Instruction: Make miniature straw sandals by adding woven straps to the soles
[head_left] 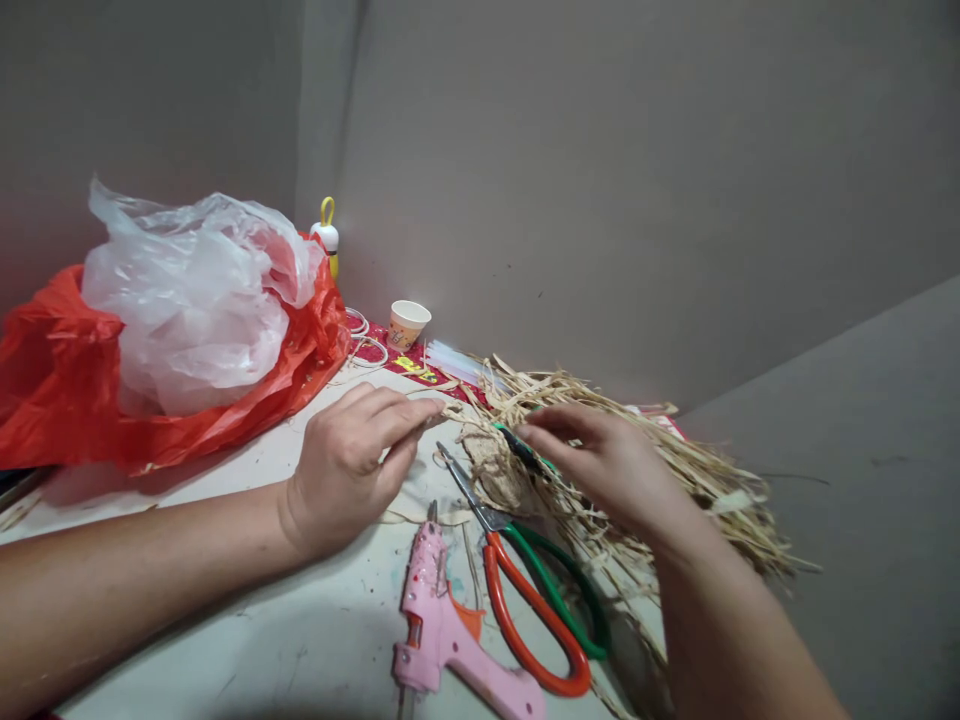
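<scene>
Head view shows two bare hands at work over a pale table [262, 640]. The left hand [352, 460] has its fingers clamped on a thin straw strand [459, 413], which stretches from their tips toward the right hand [619, 465]. The right fingers hover over a green-and-black tool [525, 449]; whether they close on anything, one cannot tell. Between and just below both sets of fingers lies a rough straw piece [491, 470], while a bundle of dry straw [720, 500] spreads behind and beneath the right hand. Nearer the camera than the fingers, scissors [536, 613] with one orange and one green handle rest beside a pink glue gun [426, 572]. Beyond the left fingers stand a paper cup [409, 328] and, near it, pale glue sticks [452, 361]. Left of the left fingers, a clear bag [187, 320] sits crumpled on a red bag [56, 380].
</scene>
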